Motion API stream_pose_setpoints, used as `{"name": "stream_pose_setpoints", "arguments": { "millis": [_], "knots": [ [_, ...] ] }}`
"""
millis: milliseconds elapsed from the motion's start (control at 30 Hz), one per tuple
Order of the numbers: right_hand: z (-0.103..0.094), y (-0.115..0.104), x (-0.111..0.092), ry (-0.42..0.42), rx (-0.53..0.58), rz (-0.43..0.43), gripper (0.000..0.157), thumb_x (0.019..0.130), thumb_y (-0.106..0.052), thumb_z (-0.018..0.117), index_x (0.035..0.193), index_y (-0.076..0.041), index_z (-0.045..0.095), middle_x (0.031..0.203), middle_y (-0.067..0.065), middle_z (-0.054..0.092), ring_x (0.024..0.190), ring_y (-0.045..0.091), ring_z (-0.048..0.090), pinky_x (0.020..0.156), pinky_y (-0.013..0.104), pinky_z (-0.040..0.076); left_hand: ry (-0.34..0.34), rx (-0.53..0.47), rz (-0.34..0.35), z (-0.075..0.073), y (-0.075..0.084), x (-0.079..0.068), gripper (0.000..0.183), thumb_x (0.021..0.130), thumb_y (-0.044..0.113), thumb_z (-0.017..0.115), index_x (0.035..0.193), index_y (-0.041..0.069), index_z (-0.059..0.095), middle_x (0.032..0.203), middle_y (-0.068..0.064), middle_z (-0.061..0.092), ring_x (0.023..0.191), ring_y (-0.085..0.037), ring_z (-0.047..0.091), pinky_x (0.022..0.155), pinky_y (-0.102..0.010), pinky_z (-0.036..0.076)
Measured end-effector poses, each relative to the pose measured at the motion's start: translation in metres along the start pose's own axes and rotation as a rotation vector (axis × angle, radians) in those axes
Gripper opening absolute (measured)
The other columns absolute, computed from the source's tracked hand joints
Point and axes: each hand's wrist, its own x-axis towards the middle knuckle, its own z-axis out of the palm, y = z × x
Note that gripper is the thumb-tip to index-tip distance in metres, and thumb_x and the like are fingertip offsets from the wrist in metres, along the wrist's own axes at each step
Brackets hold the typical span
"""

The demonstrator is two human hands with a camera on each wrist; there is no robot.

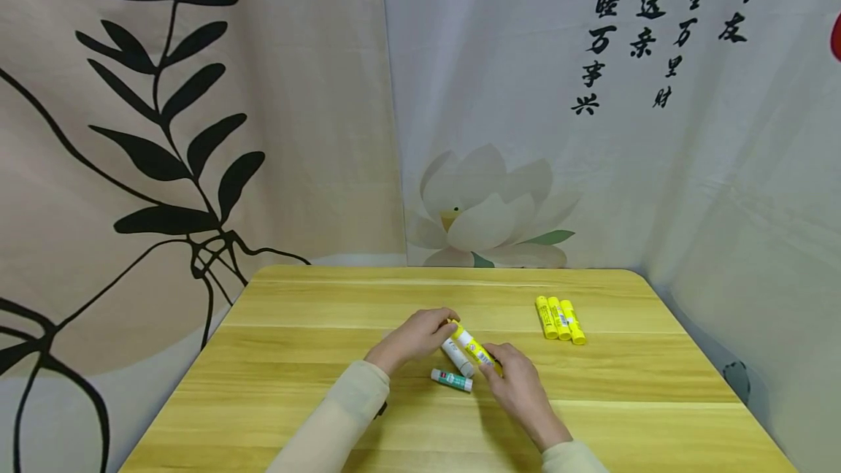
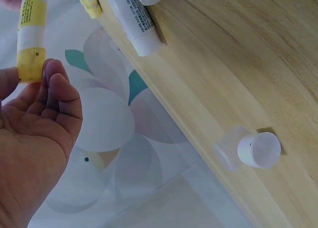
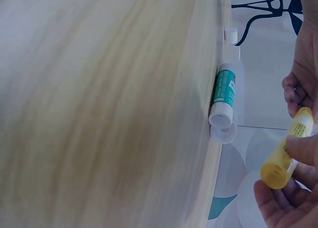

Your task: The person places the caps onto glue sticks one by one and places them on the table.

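Observation:
A yellow glue stick [image 1: 474,345] with a white band is held between both hands. My left hand [image 1: 417,338] pinches its far end, thumb and fingertips on the yellow cap [image 2: 31,65]. The right hand [image 1: 522,389] grips the lower end, thumb laid along the barrel in the right wrist view. Beneath them on the table lie a white glue stick [image 1: 458,358] and, nearer the front, a shorter green-and-white glue stick [image 3: 225,95]. The yellow stick overlaps the white one in the head view.
Three yellow glue sticks [image 1: 560,318] lie side by side at the back right of the wooden table [image 1: 657,371]. A small white cap [image 2: 259,150] stands on the table by the left hand. Behind the table hangs a printed curtain [image 1: 328,93].

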Motion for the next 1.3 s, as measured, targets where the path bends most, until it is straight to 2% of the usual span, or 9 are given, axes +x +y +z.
{"name": "stream_pose_setpoints", "arguments": {
  "millis": [267, 467, 1000, 1300],
  "knots": [
    [0.001, -0.001, -0.001, 0.011, -0.004, -0.016, 0.029, 0.089, -0.009, 0.074, 0.117, -0.003, 0.070, 0.096, 0.000, 0.065, 0.081, 0.011, 0.057, 0.071, 0.034, 0.050, -0.009, 0.046, 0.014, 0.001, 0.004, 0.001, 0.031, 0.107, 0.020, 0.047, 0.126, 0.003, 0.064, 0.121, -0.008, 0.067, 0.109, -0.017, 0.061, 0.095, -0.035, 0.050],
    [0.001, -0.002, 0.000, 0.003, -0.009, -0.024, 0.029, 0.090, -0.009, 0.073, 0.118, -0.003, 0.069, 0.093, 0.000, 0.063, 0.078, 0.010, 0.054, 0.068, 0.030, 0.048, -0.027, 0.057, -0.010, 0.001, 0.005, 0.001, 0.035, 0.107, 0.021, 0.046, 0.132, 0.001, 0.062, 0.129, -0.010, 0.064, 0.120, -0.023, 0.059, 0.101, -0.038, 0.048],
    [0.002, -0.012, -0.002, 0.005, 0.062, 0.013, 0.030, 0.089, -0.011, 0.073, 0.117, -0.001, 0.070, 0.087, -0.001, 0.061, 0.073, 0.009, 0.052, 0.062, 0.025, 0.046, 0.014, 0.166, 0.018, 0.007, 0.010, -0.001, 0.037, 0.108, 0.022, 0.044, 0.132, 0.000, 0.061, 0.128, -0.010, 0.065, 0.119, -0.024, 0.060, 0.101, -0.037, 0.048],
    [-0.003, -0.021, 0.002, -0.012, 0.132, 0.064, 0.027, 0.089, -0.008, 0.072, 0.114, 0.001, 0.071, 0.084, 0.000, 0.060, 0.073, 0.012, 0.052, 0.062, 0.025, 0.046, 0.055, 0.250, 0.071, 0.008, 0.012, 0.000, 0.036, 0.108, 0.020, 0.042, 0.130, -0.001, 0.062, 0.126, -0.011, 0.066, 0.118, -0.025, 0.061, 0.102, -0.038, 0.047]
  ]
}}
